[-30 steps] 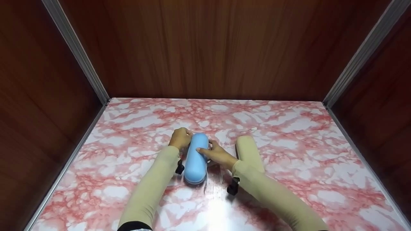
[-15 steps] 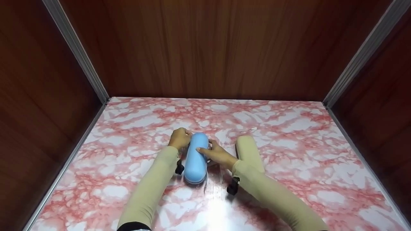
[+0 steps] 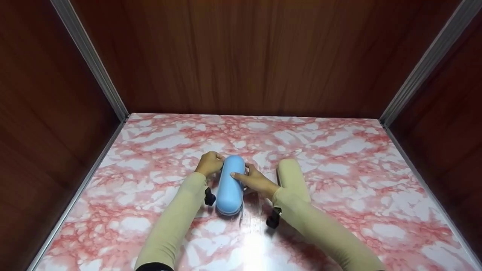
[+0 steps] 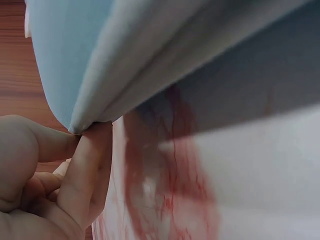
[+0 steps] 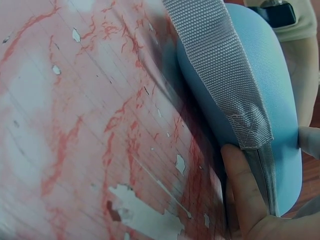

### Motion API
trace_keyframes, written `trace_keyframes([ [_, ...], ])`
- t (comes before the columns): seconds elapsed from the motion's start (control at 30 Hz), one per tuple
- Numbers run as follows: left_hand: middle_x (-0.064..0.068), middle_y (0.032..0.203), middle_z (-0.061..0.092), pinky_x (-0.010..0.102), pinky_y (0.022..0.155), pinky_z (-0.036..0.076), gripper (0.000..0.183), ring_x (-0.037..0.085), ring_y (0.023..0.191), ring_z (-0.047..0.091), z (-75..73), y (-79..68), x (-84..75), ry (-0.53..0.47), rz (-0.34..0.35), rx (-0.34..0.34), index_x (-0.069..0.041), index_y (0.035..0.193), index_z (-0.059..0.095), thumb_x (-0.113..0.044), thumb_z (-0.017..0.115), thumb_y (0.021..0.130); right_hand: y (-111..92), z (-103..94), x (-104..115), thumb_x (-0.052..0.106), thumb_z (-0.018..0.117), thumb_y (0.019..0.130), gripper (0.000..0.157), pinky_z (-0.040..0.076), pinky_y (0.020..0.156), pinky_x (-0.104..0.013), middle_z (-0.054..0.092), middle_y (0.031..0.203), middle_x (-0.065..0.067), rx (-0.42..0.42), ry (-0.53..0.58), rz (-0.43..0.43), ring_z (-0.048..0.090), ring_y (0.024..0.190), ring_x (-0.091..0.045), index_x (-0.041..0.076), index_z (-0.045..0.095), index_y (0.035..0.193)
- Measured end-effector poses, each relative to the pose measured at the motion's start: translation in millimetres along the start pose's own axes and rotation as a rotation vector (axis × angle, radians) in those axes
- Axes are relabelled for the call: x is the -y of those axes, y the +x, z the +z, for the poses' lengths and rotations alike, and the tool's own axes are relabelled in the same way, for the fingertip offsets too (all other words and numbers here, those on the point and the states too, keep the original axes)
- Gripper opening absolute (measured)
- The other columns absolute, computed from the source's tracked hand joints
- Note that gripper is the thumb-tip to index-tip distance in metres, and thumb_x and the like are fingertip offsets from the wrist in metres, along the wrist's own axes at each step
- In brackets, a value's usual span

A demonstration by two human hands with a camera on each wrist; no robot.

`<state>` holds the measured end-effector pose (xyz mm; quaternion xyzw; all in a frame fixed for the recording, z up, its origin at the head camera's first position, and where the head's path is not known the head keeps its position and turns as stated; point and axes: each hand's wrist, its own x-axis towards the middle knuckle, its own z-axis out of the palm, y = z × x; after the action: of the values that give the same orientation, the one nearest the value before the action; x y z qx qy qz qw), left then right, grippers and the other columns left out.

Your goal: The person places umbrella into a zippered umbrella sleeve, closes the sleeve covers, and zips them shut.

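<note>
A long, rounded light-blue zipper case (image 3: 230, 190) lies lengthwise on the table between both hands. In the right wrist view a grey woven strap (image 5: 220, 65) is sewn along its side, beside a grey zipper seam (image 5: 269, 182). My right hand (image 3: 258, 181) grips the case from the right, thumb on top and fingers at the side. On the far left side, my left hand (image 3: 209, 163) pinches the grey seam edge near the case's end between thumb and finger. Whether a zipper pull sits in that pinch is hidden. The case looks closed from above.
A beige, elongated case-like object (image 3: 293, 175) lies to the right, its near part close behind the right sleeve. Dark wood panels (image 3: 241, 56) stand behind and at both sides of the red-and-white marbled table (image 3: 150, 143). Small worn patches mark the tabletop.
My left hand and forearm have shifted very slightly to the left. The right hand keeps its grip, and the blue case stays almost in place.
</note>
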<state>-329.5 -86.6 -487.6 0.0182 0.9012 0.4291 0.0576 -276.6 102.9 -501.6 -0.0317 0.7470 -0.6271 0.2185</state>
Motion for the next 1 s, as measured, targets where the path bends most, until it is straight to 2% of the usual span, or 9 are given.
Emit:
trace_keyframes([
  [0.23,0.013,0.104,0.068,0.036,0.077,0.056,0.019,0.024,0.087,0.067,-1.7,-2.3,1.5,-0.041,-0.022,0.033,0.000,0.100,0.068,-0.014,0.057,0.093,1.3,-1.3,0.9,0.036,0.067,0.095,0.090,0.058,0.075,-0.047,0.047,0.137,-0.033,0.004,0.025,-0.004,0.066,0.099,-0.037,0.002,0.010,0.157],
  [0.4,0.013,0.100,0.063,0.035,0.074,0.052,0.018,0.022,0.082,0.060,-2.6,-4.6,4.6,-0.027,0.006,0.090,-0.001,0.104,0.062,-0.013,0.052,0.094,1.5,-1.0,-0.5,0.035,0.067,0.096,0.092,0.058,0.077,-0.048,0.043,0.140,-0.034,0.002,0.034,0.001,0.064,0.105,-0.039,0.001,0.009,0.157],
  [0.53,0.011,0.099,0.063,0.036,0.072,0.053,0.019,0.022,0.080,0.061,-2.9,-5.7,5.4,-0.021,0.038,0.114,-0.002,0.110,0.063,-0.017,0.056,0.099,1.1,-0.5,-1.0,0.035,0.067,0.096,0.092,0.058,0.077,-0.048,0.043,0.139,-0.035,-0.007,0.039,-0.001,0.065,0.103,-0.039,0.001,0.008,0.157],
  [0.73,0.012,0.096,0.071,0.036,0.071,0.057,0.023,0.026,0.078,0.069,-2.3,-5.9,2.0,-0.015,0.084,0.042,0.000,0.110,0.072,-0.019,0.065,0.097,0.8,0.3,-1.2,0.034,0.066,0.096,0.089,0.058,0.076,-0.049,0.048,0.133,-0.034,-0.010,0.051,-0.014,0.067,0.098,-0.039,0.001,0.010,0.156],
  [0.87,0.011,0.092,0.072,0.032,0.064,0.056,0.019,0.021,0.068,0.067,-0.8,-8.0,-1.0,0.015,0.071,-0.019,0.000,0.103,0.074,-0.016,0.067,0.095,0.4,2.3,-0.7,0.035,0.067,0.095,0.090,0.059,0.073,-0.048,0.048,0.132,-0.033,-0.022,0.043,-0.011,0.067,0.098,-0.039,0.001,0.010,0.156],
  [1.0,0.010,0.089,0.070,0.030,0.057,0.053,0.017,0.015,0.061,0.061,0.9,-9.6,-1.3,0.039,0.062,-0.040,0.000,0.101,0.073,-0.013,0.064,0.095,-0.1,3.9,-0.8,0.035,0.067,0.095,0.090,0.059,0.067,-0.046,0.047,0.133,-0.033,-0.033,0.050,0.002,0.067,0.096,-0.037,0.001,0.011,0.156],
])
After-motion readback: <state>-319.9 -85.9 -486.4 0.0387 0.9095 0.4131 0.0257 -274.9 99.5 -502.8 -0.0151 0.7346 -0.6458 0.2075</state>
